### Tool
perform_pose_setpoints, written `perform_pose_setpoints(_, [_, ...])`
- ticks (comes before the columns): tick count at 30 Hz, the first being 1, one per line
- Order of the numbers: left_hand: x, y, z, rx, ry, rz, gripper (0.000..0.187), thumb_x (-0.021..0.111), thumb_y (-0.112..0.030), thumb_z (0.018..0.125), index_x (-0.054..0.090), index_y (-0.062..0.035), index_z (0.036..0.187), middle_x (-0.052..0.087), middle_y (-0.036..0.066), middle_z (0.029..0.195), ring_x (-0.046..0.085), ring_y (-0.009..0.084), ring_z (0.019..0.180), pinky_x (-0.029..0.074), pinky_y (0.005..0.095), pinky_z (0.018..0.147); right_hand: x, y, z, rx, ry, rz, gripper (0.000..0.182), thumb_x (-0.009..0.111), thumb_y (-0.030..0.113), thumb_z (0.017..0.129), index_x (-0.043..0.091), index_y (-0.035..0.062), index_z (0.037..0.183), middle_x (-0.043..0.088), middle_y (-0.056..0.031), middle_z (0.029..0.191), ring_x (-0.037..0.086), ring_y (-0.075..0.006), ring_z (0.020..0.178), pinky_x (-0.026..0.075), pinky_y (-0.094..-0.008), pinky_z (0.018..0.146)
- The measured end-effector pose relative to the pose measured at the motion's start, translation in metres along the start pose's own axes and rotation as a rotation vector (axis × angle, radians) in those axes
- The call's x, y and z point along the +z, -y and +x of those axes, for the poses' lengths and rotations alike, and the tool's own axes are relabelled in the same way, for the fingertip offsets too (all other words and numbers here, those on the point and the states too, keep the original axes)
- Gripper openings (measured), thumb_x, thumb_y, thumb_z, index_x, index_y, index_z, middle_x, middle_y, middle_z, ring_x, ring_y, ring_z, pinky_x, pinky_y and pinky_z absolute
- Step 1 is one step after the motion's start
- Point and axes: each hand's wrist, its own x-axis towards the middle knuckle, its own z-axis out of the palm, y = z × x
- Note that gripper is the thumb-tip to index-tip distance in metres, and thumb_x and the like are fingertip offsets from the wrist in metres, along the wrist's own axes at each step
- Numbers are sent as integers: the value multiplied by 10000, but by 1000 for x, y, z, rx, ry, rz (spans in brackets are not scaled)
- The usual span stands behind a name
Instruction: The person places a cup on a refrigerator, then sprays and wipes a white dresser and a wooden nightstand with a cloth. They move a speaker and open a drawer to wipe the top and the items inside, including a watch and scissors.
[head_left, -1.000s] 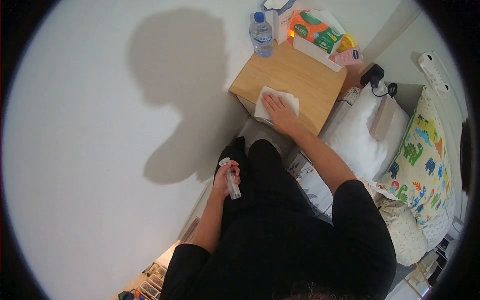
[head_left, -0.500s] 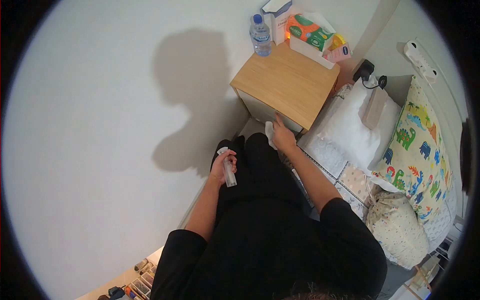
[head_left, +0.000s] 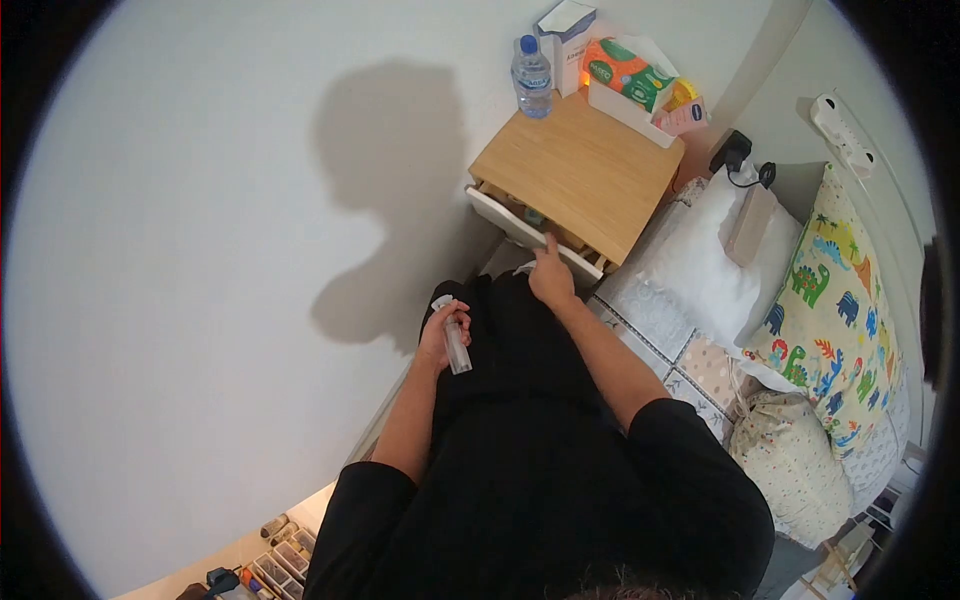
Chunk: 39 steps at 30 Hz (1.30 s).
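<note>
My left hand (head_left: pixel 442 335) is closed around a clear bottle (head_left: pixel 457 350) with a white top that looks like a spray head, held over my left thigh. At the nightstand, my right hand (head_left: pixel 551 278) hooks its index finger over the top edge of the white drawer front (head_left: pixel 505 219). A white tissue or cloth (head_left: pixel 525 268) is tucked in the same hand, mostly hidden behind the fingers. The drawer stands partly out, and a small greenish item (head_left: pixel 534 216) shows inside. Above it is the nightstand's wooden top (head_left: pixel 575 175).
On the nightstand's back edge stand a water bottle (head_left: pixel 532 78), a white carton (head_left: pixel 566 45) and a white holder with an orange-green tissue pack (head_left: pixel 628 72). To the right is a bed with a dinosaur pillow (head_left: pixel 815 290). A wall (head_left: pixel 200 250) runs along the left.
The drawer has come out from closed to partly open, drawn toward me by my right hand. My left hand keeps its hold on the bottle. The camera view has shifted slightly.
</note>
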Motion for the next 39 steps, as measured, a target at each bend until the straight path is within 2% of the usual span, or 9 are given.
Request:
perform_pose_setpoints(6, [0, 0, -2, -9, -53, 31, 269, 591, -377, 959, 614, -109, 964, 577, 37, 708, 504, 150, 491, 422, 297, 492, 24, -11, -17, -130, -19, 158, 356, 521, 64, 867, 636, -15, 1194, 490, -240, 1426, 597, -409, 1154, 485, -454, 996])
perform_pose_setpoints(8, [-7, 0, -3, 11, -84, 6, 248, 586, -359, 960, 618, -113, 958, 581, 35, 712, 505, 149, 492, 418, 294, 490, 12, 0, -29, -13, 213, 333, 355, 524, 76, 849, 641, -4, 1174, 599, -251, 1283, 616, -427, 1096, 472, -435, 986])
perform_pose_setpoints(13, [-16, -2, -2, 18, -84, -21, 237, 578, -349, 963, 620, -116, 963, 584, 34, 713, 510, 150, 492, 420, 294, 488, -22, 1, -47, 67, 66, 579, 314, 518, 84, 853, 660, -3, 1119, 658, -226, 1110, 637, -412, 1008, 491, -448, 913])
perform_pose_setpoints(15, [-18, -2, -2, 14, -80, -26, 239, 575, -350, 966, 618, -115, 970, 582, 34, 711, 513, 150, 493, 420, 293, 487, -34, -10, -48, -57, -312, 437, 291, 545, 69, 847, 645, 0, 1112, 645, -196, 1029, 623, -404, 972, 495, -448, 885])
perform_pose_setpoints(19, [-16, -1, 2, 15, -66, -24, 252, 576, -363, 968, 615, -115, 982, 577, 35, 702, 513, 148, 486, 417, 292, 480, -47, -9, -53, -175, -460, 270, 252, 556, 120, 881, 644, 25, 1098, 625, -186, 1004, 610, -382, 976, 501, -446, 842])
perform_pose_setpoints(22, [-12, -1, 1, 18, -62, -12, 256, 579, -368, 967, 616, -115, 985, 577, 35, 700, 511, 146, 481, 416, 290, 476, -17, -23, -53, -339, -319, 40, 285, 566, 121, 879, 627, 15, 1136, 634, -193, 1066, 622, -381, 982, 507, -449, 850])
perform_pose_setpoints(27, [-14, -3, 2, 19, -33, -26, 251, 591, -353, 963, 633, -105, 972, 590, 45, 726, 529, 167, 489, 433, 314, 484, 32, -21, -56, -153, 8, -91, 425, 580, 66, 839, 542, -46, 1247, 602, -206, 1258, 631, -374, 1061, 511, -450, 921])
perform_pose_setpoints(31, [-17, 0, 3, 20, -45, -7, 259, 590, -362, 963, 631, -106, 976, 592, 45, 723, 528, 167, 489, 434, 315, 485, 43, -8, -36, -381, -147, -140, 370, 470, 77, 896, 536, -74, 1228, 617, -225, 1188, 656, -371, 1025, 532, -456, 884])
perform_pose_setpoints(39, [-10, -2, 4, -12, -64, 10, 262, 594, -367, 961, 628, -108, 974, 590, 40, 713, 526, 163, 487, 436, 311, 485, 26, 32, -13, -227, 201, -149, 400, 487, 72, 884, 513, -92, 1247, 625, -238, 1116, 673, -366, 988, 547, -464, 864])
